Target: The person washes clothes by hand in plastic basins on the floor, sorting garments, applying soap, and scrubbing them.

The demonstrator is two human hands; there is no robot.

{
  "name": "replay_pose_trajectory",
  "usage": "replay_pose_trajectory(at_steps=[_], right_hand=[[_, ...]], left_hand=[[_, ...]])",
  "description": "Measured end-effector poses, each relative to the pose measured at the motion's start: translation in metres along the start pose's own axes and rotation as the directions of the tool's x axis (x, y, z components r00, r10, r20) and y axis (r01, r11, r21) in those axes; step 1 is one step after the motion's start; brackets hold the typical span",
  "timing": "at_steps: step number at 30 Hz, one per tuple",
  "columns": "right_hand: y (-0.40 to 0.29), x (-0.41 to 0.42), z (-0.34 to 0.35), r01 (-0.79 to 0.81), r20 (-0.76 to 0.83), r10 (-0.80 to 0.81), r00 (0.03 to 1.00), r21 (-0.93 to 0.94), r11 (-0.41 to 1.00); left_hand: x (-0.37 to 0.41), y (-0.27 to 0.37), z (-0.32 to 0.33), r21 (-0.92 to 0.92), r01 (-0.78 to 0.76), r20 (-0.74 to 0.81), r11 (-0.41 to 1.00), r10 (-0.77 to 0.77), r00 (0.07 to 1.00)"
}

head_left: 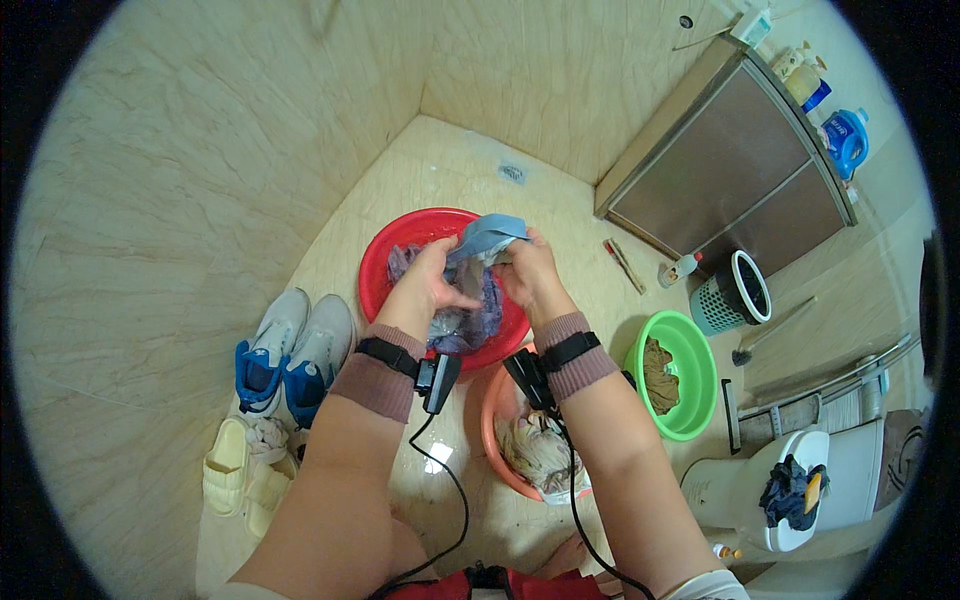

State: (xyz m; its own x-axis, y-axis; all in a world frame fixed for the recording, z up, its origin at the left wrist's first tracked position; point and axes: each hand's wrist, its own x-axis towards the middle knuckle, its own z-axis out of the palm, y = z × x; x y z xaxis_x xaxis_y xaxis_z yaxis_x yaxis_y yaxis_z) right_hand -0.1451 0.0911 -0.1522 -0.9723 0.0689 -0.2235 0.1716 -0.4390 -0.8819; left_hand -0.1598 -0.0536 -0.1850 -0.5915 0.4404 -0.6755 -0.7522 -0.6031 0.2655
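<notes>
Over a red plastic basin (373,296) on the floor, my two hands are at a wet blue cloth (491,231). My right hand (529,274) grips its right end, fingers folded over the edge. My left hand (433,279) is at the cloth's left end, thumb spread apart; its grip there is partly hidden. Below them, purple patterned fabric (480,326) lies wet in the basin. An orange basin (491,427) with pale patterned laundry (536,450) stands nearer to me, partly under my right forearm.
At right are a green basin (697,405) holding brown cloth (660,379), a bottle (680,270), a brush (625,266), a waste bin (720,304) and a toilet (795,487). Sneakers (281,352) and slippers (226,465) line the left wall. A cabinet (720,157) and floor drain (512,173) lie beyond.
</notes>
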Motion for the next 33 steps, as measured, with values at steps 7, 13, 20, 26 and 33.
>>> replay_pose_trajectory(at_steps=[7,13,20,26,33], right_hand=[[-0.001,-0.004,-0.008,-0.251,0.158,0.209,0.965,0.336,0.908],[0.000,-0.021,-0.015,-0.585,0.019,0.585,0.811,0.008,0.811],[0.035,0.024,-0.066,-0.522,0.190,0.496,0.847,0.125,0.844],[0.028,0.007,-0.043,-0.364,0.098,0.351,0.931,0.256,0.896],[0.008,-0.016,-0.028,-0.404,0.176,0.384,0.906,0.627,0.666]], left_hand=[[0.051,-0.012,-0.008,-0.458,-0.254,0.043,0.852,0.306,0.951],[0.046,-0.037,0.011,-0.009,-0.410,-0.065,0.912,0.409,0.910],[0.024,-0.055,0.034,0.731,-0.450,0.280,0.513,0.376,0.883],[0.027,-0.033,0.022,0.612,-0.651,0.410,0.450,0.523,0.747],[0.025,-0.035,-0.003,0.171,-0.616,0.110,0.769,0.606,0.788]])
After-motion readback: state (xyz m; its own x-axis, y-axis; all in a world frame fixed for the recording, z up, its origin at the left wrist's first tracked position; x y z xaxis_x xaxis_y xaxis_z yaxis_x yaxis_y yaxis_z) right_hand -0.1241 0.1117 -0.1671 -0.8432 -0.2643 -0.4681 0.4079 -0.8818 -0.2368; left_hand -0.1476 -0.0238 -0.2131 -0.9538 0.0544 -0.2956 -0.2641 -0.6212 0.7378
